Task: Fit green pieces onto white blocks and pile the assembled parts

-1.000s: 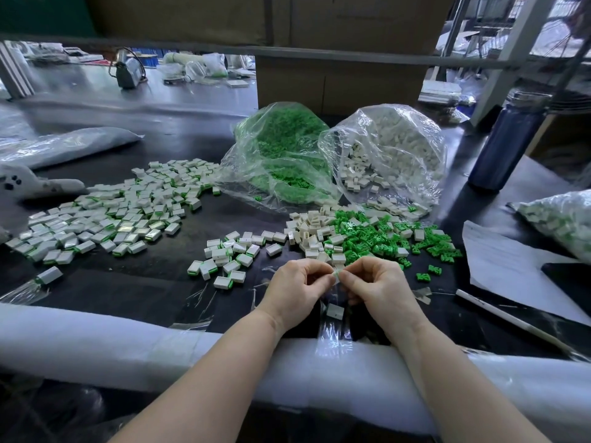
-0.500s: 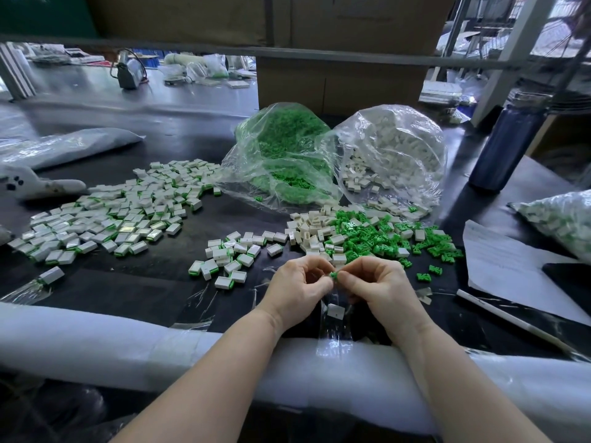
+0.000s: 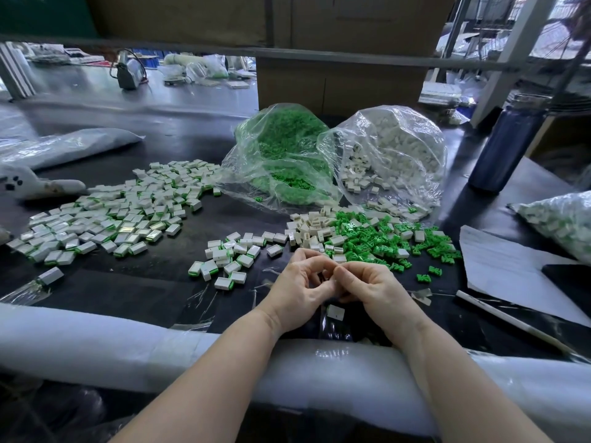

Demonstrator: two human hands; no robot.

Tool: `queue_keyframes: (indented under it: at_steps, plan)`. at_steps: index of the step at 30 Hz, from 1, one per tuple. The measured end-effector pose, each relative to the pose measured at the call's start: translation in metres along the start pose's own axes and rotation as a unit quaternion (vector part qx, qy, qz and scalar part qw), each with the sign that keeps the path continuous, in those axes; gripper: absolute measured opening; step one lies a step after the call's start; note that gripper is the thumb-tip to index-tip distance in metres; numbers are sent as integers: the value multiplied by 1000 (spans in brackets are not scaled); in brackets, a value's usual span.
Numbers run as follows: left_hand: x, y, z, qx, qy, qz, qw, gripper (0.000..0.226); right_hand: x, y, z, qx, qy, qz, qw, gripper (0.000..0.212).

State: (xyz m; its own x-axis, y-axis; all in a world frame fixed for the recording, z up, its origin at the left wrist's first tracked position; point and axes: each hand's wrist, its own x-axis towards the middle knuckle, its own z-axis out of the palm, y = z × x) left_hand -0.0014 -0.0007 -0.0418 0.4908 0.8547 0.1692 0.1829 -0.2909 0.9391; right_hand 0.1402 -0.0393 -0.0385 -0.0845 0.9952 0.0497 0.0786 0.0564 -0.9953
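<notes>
My fingers (image 3: 323,266) are curled in tight, both hands bunched together just above the dark bench (image 3: 153,282), tips touching tips. Whatever I'm pinching in there is hidden behind my own knuckles, so I honestly can't tell if it's a block, a clip or both.

Left hand (image 3: 299,287) sits palm-ish inward, thumb side up, right hand (image 3: 372,287) mirrors it, both forearms lying across the white foam roll (image 3: 96,334) along the bench's near edge.

The loose stock is right past my knuckles: small white plastic rectangular blocks (image 3: 308,231) heaped beside a spill of little green plastic clip pieces (image 3: 371,235). Behind them are the clear bag of green pieces (image 3: 284,155) and the clear bag of white blocks (image 3: 393,155). Finished white-and-green parts sit in a small cluster (image 3: 228,257) to my left and a big spread (image 3: 105,219) further left. One lone white block (image 3: 335,312) lies just under my hands.

Handling-wise, I'd guess these weigh nothing, stiff hard plastic, a bit slick. Best bet is to pinch the block by its flat sides and push the green bit in by its back edge, since the thin prongs look snappable.
</notes>
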Motion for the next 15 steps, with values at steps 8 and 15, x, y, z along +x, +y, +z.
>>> queue_keyframes:
  at_steps: [8, 15]
  plan:
    - [0, -3, 0, 30, -16, 19, 999, 27, -1, 2, -2, 21, 9, 15, 1000, 15]
    - [1, -5, 2, 42, -25, 24, 999, 31, -2, 0, -1, 12, 24, 6, 1000, 17]
